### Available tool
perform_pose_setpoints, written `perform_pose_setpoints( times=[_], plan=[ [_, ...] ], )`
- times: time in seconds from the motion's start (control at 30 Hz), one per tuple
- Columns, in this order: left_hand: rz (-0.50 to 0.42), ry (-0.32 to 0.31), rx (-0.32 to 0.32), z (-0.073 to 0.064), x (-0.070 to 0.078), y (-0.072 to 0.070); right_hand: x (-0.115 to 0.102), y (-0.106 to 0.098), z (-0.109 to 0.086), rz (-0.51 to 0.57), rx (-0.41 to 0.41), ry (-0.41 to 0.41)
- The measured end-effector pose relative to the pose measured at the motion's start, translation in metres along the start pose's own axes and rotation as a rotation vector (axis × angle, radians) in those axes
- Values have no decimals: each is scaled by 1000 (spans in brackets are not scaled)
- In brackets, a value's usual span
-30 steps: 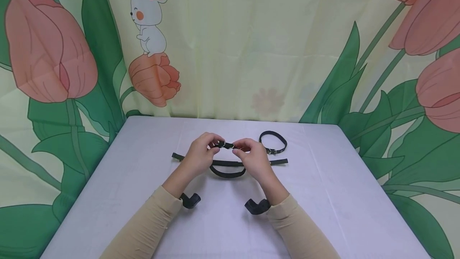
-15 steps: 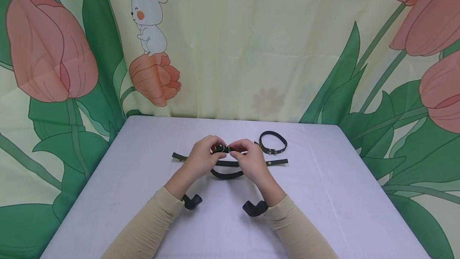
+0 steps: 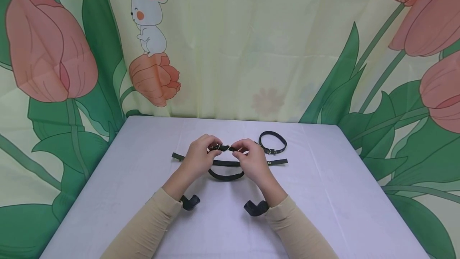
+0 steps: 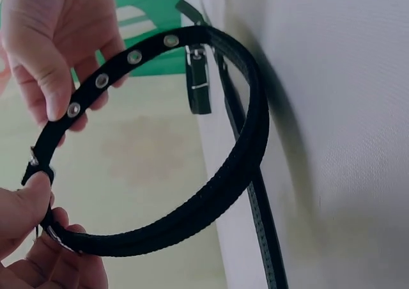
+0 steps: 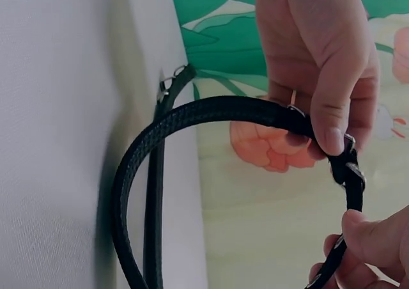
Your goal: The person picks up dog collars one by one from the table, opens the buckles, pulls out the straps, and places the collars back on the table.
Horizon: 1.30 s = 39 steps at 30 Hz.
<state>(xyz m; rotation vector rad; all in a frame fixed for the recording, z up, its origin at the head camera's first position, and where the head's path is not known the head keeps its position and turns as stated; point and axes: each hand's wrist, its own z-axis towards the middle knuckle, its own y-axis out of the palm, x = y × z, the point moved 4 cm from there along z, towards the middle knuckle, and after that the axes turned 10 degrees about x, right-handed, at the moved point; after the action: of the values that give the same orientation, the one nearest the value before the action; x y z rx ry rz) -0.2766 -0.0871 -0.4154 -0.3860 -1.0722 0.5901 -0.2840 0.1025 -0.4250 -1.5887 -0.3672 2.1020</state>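
A black collar point(image 3: 226, 178) with metal eyelets and a buckle is held up in a loop between both hands. My left hand point(image 3: 199, 155) pinches it at the buckle point(image 5: 353, 167) between thumb and fingers. With thumb and fingertips, my right hand point(image 3: 253, 161) grips the eyeleted end point(image 4: 102, 80). In the left wrist view the strap runs through the buckle area; whether the prong sits in a hole I cannot tell. Behind the loop, a second black collar point(image 3: 278, 162) lies stretched out straight on the table, partly hidden by my hands.
Beyond my right hand, another black collar point(image 3: 273, 132) lies buckled into a ring. All of it is on a white-covered table point(image 3: 323, 211). A curtain point(image 3: 233, 51) printed with tulips and a rabbit hangs behind. Black devices point(image 3: 256, 208) sit at both wrists.
Both hands came slightly closer and lower, then moved a little apart and up again. The collar stays in both hands throughout, its loop shifting slightly.
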Motion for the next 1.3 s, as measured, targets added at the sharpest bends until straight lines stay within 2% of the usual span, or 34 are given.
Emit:
perform_pose_setpoints(
  times=[0.2,0.5,0.77,0.97,1.3],
  plan=[
    [10,-13,36,2,-6,-4,3,-4,1,10,-5,13],
    [-3,-16,52,2,-8,-10,7,-6,2,-11,-2,-10],
    [-9,-21,57,3,-13,-14,10,-8,3,21,15,-23],
    [-12,-57,65,2,-16,-17,13,-14,5,56,44,-6],
    [-8,-86,127,-1,-22,-28,15,-24,6,39,134,1]
  ],
)
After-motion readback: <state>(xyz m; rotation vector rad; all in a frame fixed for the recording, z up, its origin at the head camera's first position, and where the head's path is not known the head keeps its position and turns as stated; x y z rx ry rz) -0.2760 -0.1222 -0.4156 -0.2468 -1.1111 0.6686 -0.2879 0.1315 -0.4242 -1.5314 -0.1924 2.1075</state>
